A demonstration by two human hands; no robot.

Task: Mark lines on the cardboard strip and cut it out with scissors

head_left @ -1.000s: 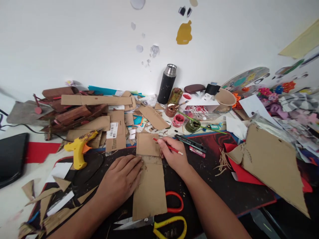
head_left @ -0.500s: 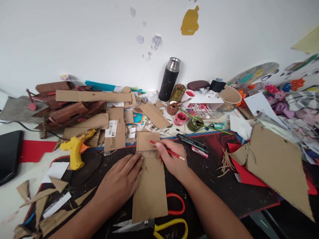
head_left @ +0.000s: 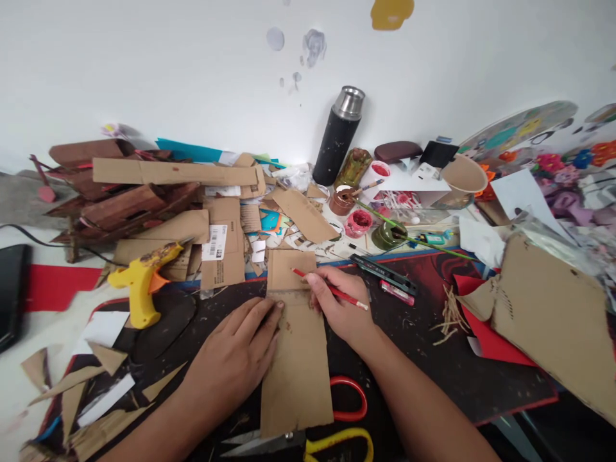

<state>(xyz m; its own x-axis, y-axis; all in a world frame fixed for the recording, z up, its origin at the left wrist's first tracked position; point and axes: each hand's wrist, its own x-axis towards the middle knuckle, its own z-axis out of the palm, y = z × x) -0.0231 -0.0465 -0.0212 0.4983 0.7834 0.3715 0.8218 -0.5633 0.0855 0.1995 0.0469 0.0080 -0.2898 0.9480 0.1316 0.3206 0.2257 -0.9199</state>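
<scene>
A long tan cardboard strip [head_left: 299, 366] lies in front of me, with a straight crosswise line or edge near its upper part. My left hand [head_left: 243, 343] lies flat over its left side, fingers stretched out and holding nothing. Pinched in my right hand [head_left: 342, 305] is a red pencil [head_left: 332, 290], slanted with its tip toward the upper part of the cardboard. The side of that hand rests at the strip's right edge. Scissors [head_left: 339, 443] with a yellow handle lie partly beneath the strip's near end, beside a red loop handle [head_left: 353, 399].
A yellow glue gun [head_left: 144, 285] and cardboard scraps [head_left: 72, 398] lie left. A cutter knife [head_left: 382, 273] is right of my hand. Behind stand paint jars [head_left: 359, 221] and a black flask [head_left: 339, 135]. A large cardboard piece [head_left: 553, 308] sits at right.
The view has shifted slightly, so the wall marks sit higher and the desk things have spread outward. Both hands keep almost the same pose on the cardboard, the pencil still in my right hand.
</scene>
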